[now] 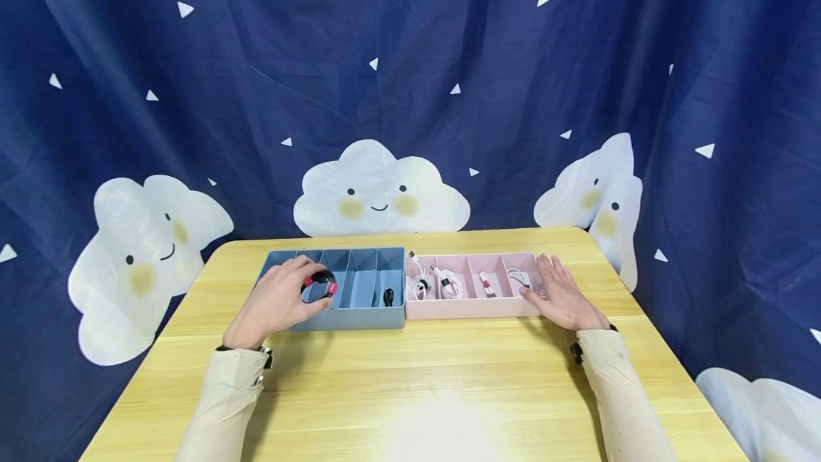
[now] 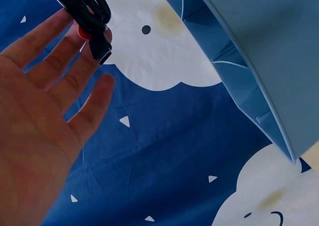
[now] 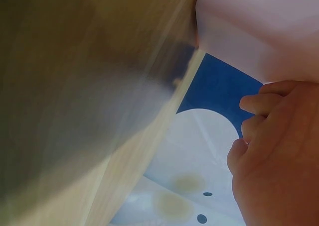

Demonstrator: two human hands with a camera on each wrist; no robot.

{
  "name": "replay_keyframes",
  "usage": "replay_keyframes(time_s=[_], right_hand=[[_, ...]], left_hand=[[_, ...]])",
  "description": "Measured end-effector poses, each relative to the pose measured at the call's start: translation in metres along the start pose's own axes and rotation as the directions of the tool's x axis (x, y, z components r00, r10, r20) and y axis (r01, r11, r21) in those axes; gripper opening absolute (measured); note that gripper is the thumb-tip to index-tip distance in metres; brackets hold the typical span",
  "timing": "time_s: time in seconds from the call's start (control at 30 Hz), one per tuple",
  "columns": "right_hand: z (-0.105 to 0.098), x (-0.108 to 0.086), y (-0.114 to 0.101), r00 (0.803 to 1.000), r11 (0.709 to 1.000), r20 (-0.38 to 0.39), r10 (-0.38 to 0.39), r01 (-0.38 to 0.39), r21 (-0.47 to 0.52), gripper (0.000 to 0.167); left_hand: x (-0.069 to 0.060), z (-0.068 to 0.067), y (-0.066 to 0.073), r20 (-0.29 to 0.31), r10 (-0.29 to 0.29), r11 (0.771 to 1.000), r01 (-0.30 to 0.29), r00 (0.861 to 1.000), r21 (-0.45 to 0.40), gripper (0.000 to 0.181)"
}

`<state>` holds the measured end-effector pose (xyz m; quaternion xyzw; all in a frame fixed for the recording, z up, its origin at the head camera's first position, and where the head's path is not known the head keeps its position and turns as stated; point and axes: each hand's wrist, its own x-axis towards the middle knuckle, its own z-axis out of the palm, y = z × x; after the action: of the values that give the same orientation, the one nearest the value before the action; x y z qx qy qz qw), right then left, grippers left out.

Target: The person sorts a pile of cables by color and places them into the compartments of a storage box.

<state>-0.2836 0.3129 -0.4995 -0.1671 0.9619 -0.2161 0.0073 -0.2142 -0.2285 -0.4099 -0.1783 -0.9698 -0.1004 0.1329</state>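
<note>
A coiled black cable [image 2: 87, 17] with a red tie [image 1: 332, 288] is pinched in my left hand [image 1: 277, 301]. That hand holds it above the left part of a blue divided box [image 1: 365, 318], and the left wrist view shows a plug end hanging from the coil. In the rightmost blue compartment lies a small black cable [image 1: 388, 297]. My right hand [image 1: 566, 296] rests against the right end of a pink divided box [image 1: 474, 309], fingers straight, thumb at its front corner. Only the box's outer wall shows beside that hand in the right wrist view.
The two boxes stand side by side on a wooden table [image 1: 385, 376]. White cables, among them a bundled one [image 1: 451, 285] with a dark tie and another [image 1: 489, 287] with a red tie, lie in the pink compartments. A dark blue curtain [image 1: 410, 105] hangs behind the table.
</note>
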Motion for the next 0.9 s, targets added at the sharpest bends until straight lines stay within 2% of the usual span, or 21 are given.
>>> replay_keyframes(time_s=[0.27, 0.5, 0.77, 0.9], right_hand=[[0.000, -0.001, 0.000, 1.000, 1.000, -0.006, -0.010, 0.010, -0.009, 0.092], [0.002, -0.001, 0.000, 1.000, 1.000, -0.016, -0.016, 0.016, -0.009, 0.091], [0.000, -0.002, -0.001, 1.000, 1.000, -0.012, -0.011, 0.011, -0.010, 0.091], [0.000, -0.002, -0.002, 1.000, 1.000, -0.015, -0.010, 0.010, 0.001, 0.091]], left_hand=[[0.009, 0.001, 0.005, 0.001, 0.006, 1.000, -0.006, 1.000, -0.008, 0.063], [0.018, 0.002, 0.008, 0.028, 0.016, 1.000, -0.016, 0.999, 0.000, 0.064], [0.026, 0.005, 0.010, 0.066, -0.002, 0.999, 0.004, 0.998, -0.031, 0.069], [0.030, 0.008, 0.010, 0.066, 0.014, 1.000, -0.013, 0.998, -0.023, 0.070]])
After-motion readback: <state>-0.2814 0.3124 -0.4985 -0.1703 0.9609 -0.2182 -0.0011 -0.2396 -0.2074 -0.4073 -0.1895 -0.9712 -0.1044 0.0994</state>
